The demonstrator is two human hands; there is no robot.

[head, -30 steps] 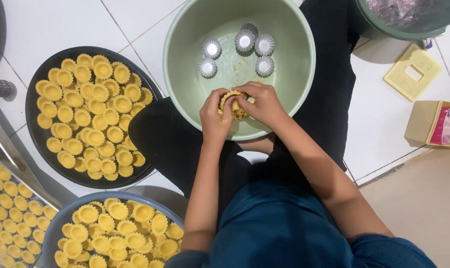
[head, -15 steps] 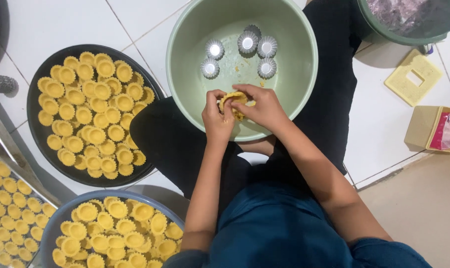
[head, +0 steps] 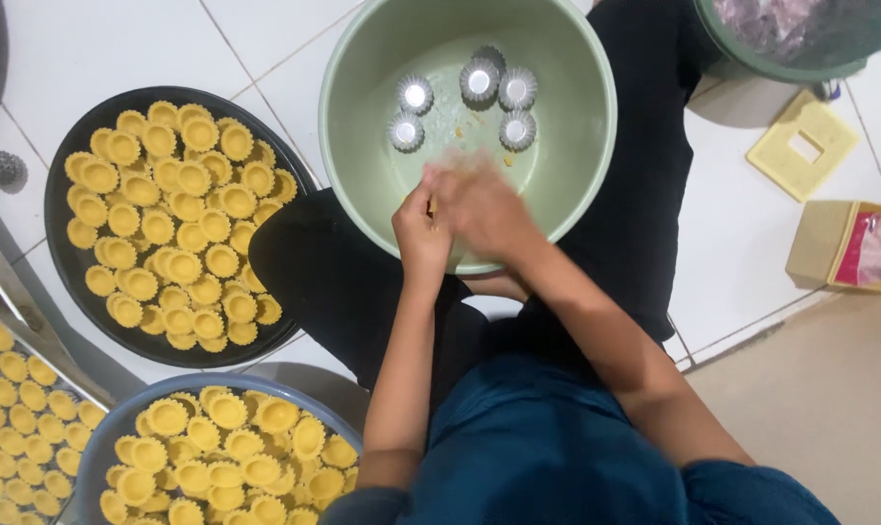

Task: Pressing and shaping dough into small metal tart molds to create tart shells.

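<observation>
Both hands [head: 460,209] now blurred together over green bowl [head: 363,146] — yellow tart hidden

Seen from above, both hands meet over the near rim of a pale green bowl [head: 363,146]. The left hand [head: 421,233] and the blurred right hand [head: 484,209] press together; what they hold cannot be made out. Five small fluted metal moulds [head: 478,80] lie in the bowl. A black tray [head: 56,243] of yellow pastry shells [head: 168,224] sits on the tiled floor [head: 90,49].
</observation>
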